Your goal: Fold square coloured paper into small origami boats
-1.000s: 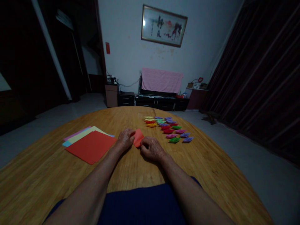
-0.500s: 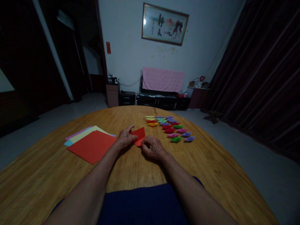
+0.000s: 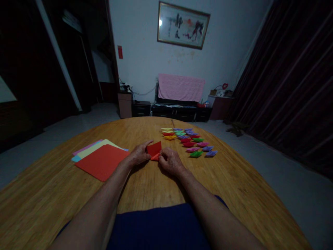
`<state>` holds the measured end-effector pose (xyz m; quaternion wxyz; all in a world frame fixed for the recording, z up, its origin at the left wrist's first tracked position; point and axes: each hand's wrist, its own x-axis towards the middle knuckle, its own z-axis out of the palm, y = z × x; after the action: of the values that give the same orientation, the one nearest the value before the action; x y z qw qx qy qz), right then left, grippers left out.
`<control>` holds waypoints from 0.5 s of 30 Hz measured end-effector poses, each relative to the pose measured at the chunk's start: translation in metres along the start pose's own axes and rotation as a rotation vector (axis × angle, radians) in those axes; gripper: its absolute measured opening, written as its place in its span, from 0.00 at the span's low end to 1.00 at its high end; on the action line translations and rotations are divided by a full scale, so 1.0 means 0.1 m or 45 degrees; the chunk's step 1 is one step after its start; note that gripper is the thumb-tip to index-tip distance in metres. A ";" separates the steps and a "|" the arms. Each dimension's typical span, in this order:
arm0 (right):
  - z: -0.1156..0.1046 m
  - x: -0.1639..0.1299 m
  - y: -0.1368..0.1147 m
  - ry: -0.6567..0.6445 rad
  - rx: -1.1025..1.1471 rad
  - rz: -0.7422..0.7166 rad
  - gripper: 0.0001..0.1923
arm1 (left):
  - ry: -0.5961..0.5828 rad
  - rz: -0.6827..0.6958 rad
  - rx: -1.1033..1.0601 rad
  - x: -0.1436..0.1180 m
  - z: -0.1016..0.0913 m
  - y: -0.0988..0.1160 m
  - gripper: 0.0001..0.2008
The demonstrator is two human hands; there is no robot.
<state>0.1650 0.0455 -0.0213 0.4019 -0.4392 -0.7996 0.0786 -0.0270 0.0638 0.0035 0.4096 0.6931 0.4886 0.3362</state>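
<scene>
Between our hands: red folded paper [image 3: 154,150], at mid-table [image 3: 145,194].
Left hand [image 3: 139,155]: we pinch the paper's left edge, fingers extended.
Right hand [image 3: 169,161]: curled, pressing its right corner.
Change: flap now stands upright; a second ago it leaned, so a crease is forming.
Outward: finished folded pieces [image 3: 194,142] right, flat sheet stack [image 3: 100,159] left.

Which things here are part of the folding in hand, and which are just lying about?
In hand:
- red paper piece, held between left hand and right hand
- sheet stack
- folded paper shapes

Lying about:
- pink cloth over the cabinet
- framed picture
- curtain
</scene>
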 end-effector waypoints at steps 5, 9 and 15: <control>-0.03 0.00 -0.06 -0.045 0.033 0.039 0.06 | -0.047 0.042 0.102 -0.04 -0.03 0.07 0.47; -0.07 0.00 -0.14 -0.131 0.028 0.097 0.07 | -0.102 0.055 0.068 -0.03 -0.05 0.04 0.48; -0.08 -0.01 -0.15 -0.205 0.016 0.068 0.04 | -0.134 0.073 0.041 -0.01 -0.06 -0.03 0.50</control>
<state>0.1615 0.0341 -0.0094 0.3367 -0.4500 -0.8169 0.1292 -0.0336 0.0650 0.0036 0.4139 0.7301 0.4515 0.3030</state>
